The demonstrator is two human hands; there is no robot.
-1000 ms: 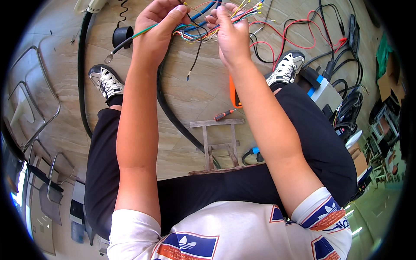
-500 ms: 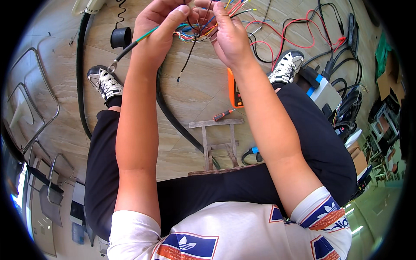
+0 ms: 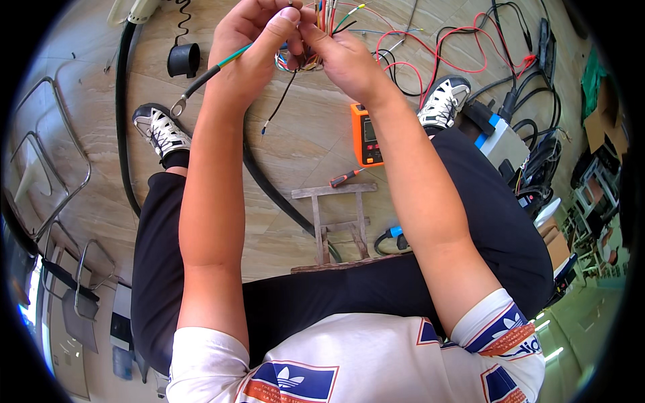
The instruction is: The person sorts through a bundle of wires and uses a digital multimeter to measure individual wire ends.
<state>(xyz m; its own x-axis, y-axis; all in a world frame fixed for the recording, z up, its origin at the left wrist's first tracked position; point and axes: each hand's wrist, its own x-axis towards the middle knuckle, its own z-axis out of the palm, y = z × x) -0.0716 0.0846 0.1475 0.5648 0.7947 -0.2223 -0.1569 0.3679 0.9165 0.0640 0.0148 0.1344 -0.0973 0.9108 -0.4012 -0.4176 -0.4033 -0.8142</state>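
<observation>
The right hand [image 3: 349, 64] is closed around thin multicoloured wires [image 3: 327, 19], bunched between both hands; the left hand [image 3: 252, 50] curls beside them, its grip I can't make out. Between the bare forearms [image 3: 213, 181], tan tiled floor [image 3: 302, 148] stretches to a weathered wooden frame's [image 3: 334, 191] edge.

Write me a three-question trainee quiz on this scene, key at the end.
1. True or false: the screwdriver lies on the floor.
2. Choose: what colour is the casing of the meter?
A) green
B) orange
C) white
3. Fill in: the cable ending in a metal ring terminal runs out past the person's ____ hand.

Key:
1. True.
2. B, orange.
3. Left: the ring terminal sticks out on the outer side of the left hand.
</observation>
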